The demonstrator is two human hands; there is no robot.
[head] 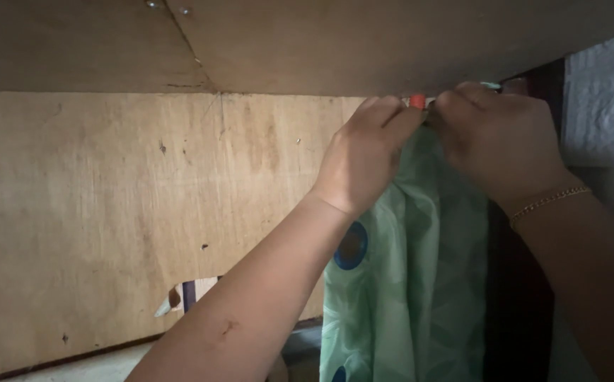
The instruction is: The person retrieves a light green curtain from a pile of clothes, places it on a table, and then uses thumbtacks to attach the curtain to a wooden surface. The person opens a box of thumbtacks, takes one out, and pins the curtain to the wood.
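**Both hands up at the top edge of the green cloth**

Your left hand reaches up from the lower left, and its fingers are curled shut, pinching the top edge of the green cloth right under the plywood overhang. Your right hand comes in from the right, with a thin gold bracelet on its wrist, and its fingers are also closed on the same top edge. The two hands sit just beside each other, fingertips almost touching.

Between your fingertips a small orange-red piece shows, tucked against the underside of the overhang; you cannot tell from this view what it is or which fingers hold it. A bit of pale teal peeks out above your right knuckles.

The cloth hangs straight down from your fingers, falling below and between both forearms. It is pale green with a faint leaf pattern and blue rings with brownish centres, one just right of your left wrist.

To the left and behind stands a plywood panel, with a small broken gap near its lower edge. At the far right a white rough wall shows, with a dark gap between it and the cloth.
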